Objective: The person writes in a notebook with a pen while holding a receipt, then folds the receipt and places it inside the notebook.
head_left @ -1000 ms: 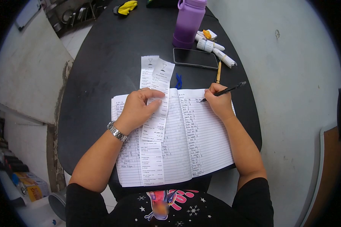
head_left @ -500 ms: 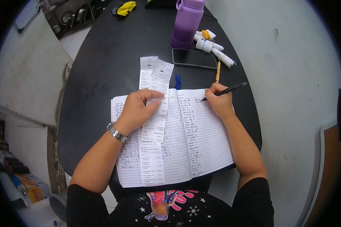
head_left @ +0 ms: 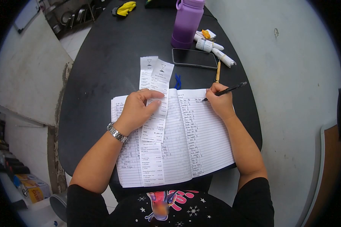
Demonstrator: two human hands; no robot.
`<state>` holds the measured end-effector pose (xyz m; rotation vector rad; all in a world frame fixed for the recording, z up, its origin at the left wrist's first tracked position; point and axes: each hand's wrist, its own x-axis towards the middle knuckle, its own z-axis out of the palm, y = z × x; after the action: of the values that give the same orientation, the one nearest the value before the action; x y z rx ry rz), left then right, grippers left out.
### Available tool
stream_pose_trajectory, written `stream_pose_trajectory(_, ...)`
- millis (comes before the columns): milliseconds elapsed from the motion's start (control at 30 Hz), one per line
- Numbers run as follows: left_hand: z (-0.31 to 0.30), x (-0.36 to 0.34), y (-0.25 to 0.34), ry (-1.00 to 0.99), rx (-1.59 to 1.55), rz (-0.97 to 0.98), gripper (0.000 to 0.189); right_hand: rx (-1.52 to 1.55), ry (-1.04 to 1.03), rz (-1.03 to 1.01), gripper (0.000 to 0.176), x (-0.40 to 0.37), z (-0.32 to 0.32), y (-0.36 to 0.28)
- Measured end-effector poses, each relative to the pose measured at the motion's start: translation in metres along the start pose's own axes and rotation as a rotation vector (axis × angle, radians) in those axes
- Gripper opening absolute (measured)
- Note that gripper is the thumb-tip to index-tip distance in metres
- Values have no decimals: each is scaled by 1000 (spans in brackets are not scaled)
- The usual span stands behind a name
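My left hand (head_left: 142, 109) rests on two long paper receipts (head_left: 161, 75), with thumb and index finger apart and stretched across the paper. The receipts overlap on the left page of an open lined notebook (head_left: 212, 143), their tops reaching past its upper edge. A black pen (head_left: 233, 88) is gripped in my right hand (head_left: 219, 101), its tip at the upper part of the right page. Handwritten lines run down the left side of that page. Below the hand, handwriting on the left page is partly covered by the receipts.
Beyond the notebook on the black table (head_left: 102, 56) lie a smartphone (head_left: 195, 58), rolled papers (head_left: 210, 46), a tan pen (head_left: 218, 71) and a blue ribbon-like item (head_left: 177, 81). A purple bottle (head_left: 187, 24) stands behind the phone. Yellow-black cloth (head_left: 124, 9) lies farther back. A wall borders the right.
My right hand and the pen have shifted very slightly to the right on the page. My left hand and the receipts stay in place.
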<state>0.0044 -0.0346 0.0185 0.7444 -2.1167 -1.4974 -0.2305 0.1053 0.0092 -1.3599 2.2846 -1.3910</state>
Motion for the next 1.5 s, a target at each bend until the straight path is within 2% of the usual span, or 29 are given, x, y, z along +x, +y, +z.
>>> stream_pose_trajectory(1500, 0, 0, 1, -7, 21, -13, 21, 20, 24, -49, 25, 0, -1, 3)
